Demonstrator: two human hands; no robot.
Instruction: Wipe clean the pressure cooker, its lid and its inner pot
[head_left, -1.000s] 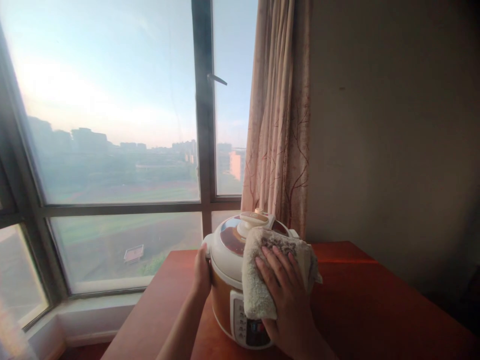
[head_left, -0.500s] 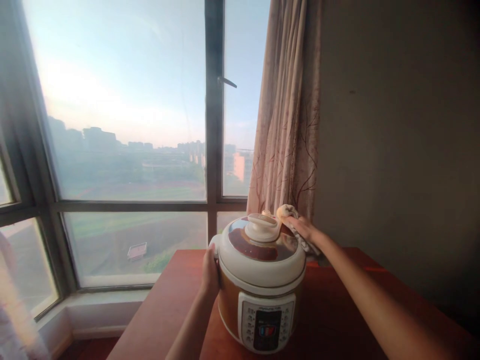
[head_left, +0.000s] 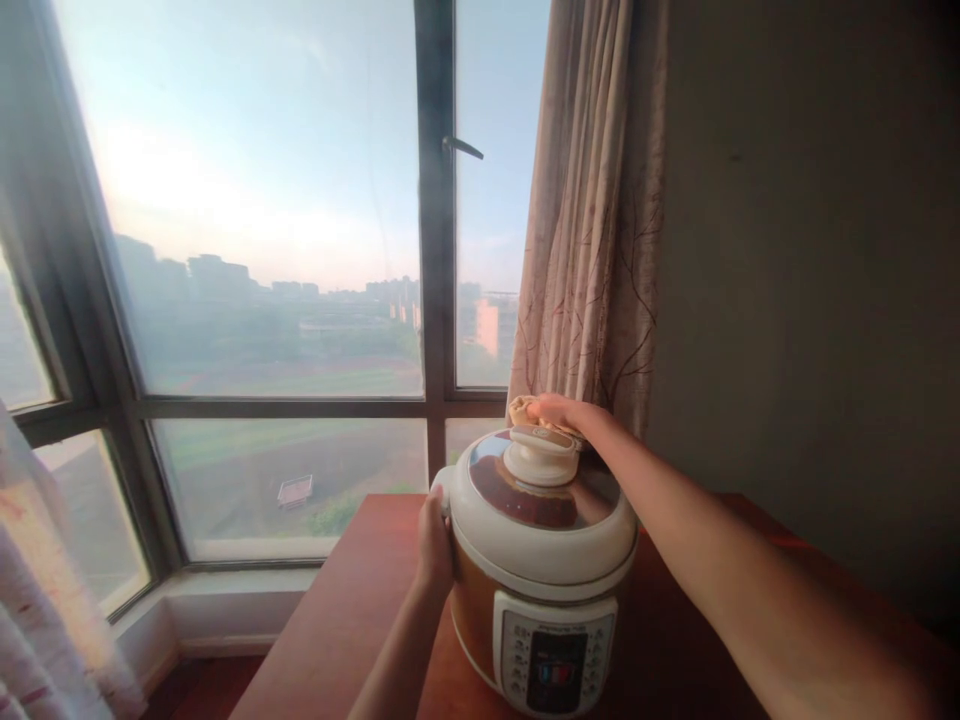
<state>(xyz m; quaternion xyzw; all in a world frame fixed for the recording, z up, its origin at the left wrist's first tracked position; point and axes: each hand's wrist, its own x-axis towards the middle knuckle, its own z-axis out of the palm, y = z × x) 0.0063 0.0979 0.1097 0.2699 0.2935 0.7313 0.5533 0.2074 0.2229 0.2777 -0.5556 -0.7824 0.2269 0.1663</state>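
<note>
A white and brown electric pressure cooker (head_left: pixel 544 570) stands on a red-brown wooden table (head_left: pixel 337 620), its control panel facing me. My left hand (head_left: pixel 435 545) presses against the cooker's left side, fingers wrapped on its rim. My right hand (head_left: pixel 566 412) reaches over the lid to its far side and grips a cream cloth (head_left: pixel 523 408), which peeks out behind the lid knob (head_left: pixel 541 455). Most of the cloth is hidden behind my hand and the lid.
A large window with a dark frame (head_left: pixel 437 250) fills the left and centre. A patterned beige curtain (head_left: pixel 592 220) hangs just behind the cooker, beside a plain wall (head_left: pixel 810 250). Another curtain edge (head_left: pixel 45 620) shows at the lower left.
My right hand carried the cloth from the cooker's front, over the lid, to the far back of the lid. My left hand stayed on the cooker's left side.
</note>
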